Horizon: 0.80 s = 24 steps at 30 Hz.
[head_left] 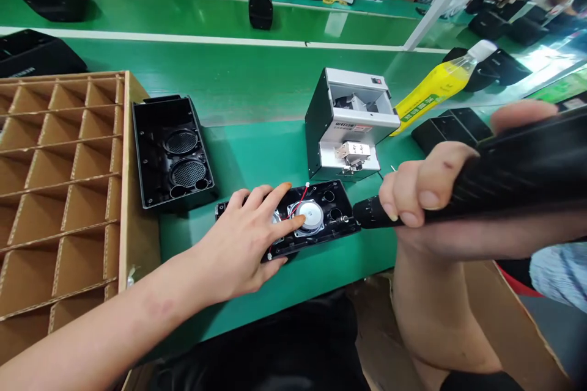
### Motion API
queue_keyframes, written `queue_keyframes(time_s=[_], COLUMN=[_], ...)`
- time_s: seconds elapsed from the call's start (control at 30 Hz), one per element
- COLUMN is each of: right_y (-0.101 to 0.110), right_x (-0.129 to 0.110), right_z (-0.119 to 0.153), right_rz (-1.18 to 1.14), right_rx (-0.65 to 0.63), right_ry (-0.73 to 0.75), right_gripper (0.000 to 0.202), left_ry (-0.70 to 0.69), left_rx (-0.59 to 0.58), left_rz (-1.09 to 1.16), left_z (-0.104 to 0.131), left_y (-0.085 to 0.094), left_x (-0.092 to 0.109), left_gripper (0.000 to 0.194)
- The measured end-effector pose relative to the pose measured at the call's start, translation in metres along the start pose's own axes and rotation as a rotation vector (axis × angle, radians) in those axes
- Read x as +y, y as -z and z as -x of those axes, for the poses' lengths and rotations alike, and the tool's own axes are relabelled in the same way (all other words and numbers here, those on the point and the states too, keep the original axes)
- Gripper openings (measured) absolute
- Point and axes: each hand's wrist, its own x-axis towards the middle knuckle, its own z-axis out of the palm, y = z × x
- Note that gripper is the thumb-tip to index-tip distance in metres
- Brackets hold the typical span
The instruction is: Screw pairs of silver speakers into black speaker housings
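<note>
My left hand [252, 229] spans a black speaker housing [339, 198] on the green bench, thumb at its near edge and fingers across it, one fingertip on a round silver speaker driver [310, 217]. A second driver is partly hidden under that hand. Red wires [301, 198] with white plugs lie in the housing. In my right hand [426, 186] is a black electric screwdriver [513, 165], fingers wrapped around it, its tip at the housing's right end. A small screw [345, 219] shows by the tip. Behind the housing stands a grey-and-black screw feeder machine [351, 110].
At left is a cardboard box [123, 195] with dividers. Next to it lies an open black speaker shell [172, 153] with two round grilles. A yellow drink bottle [433, 88] leans behind the machine, near black cases [452, 128]. More black speakers [260, 3] stand along the far bench.
</note>
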Motion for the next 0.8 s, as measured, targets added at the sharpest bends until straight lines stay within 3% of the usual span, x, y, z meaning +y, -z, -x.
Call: queue_keyframes(time_s=[0.13,0.6,0.8], right_y=[0.010,0.007,0.006], right_x=[0.020,0.031,0.035], right_z=[0.002,0.003,0.000], right_rz=[-0.024,0.082,0.064], right_rx=[-0.163,0.001,0.009], right_ry=[0.093,0.107,0.091], right_gripper=[0.054,0.061,0.062], left_ry=[-0.005,-0.015,-0.019], left_rx=[-0.013,-0.006,0.000], left_rz=[-0.011,-0.030,-0.019], left_z=[-0.001,-0.001,-0.001], left_y=[0.001,-0.001,-0.001], left_x=[0.000,0.000,0.000], left_gripper=[0.062,0.061,0.061])
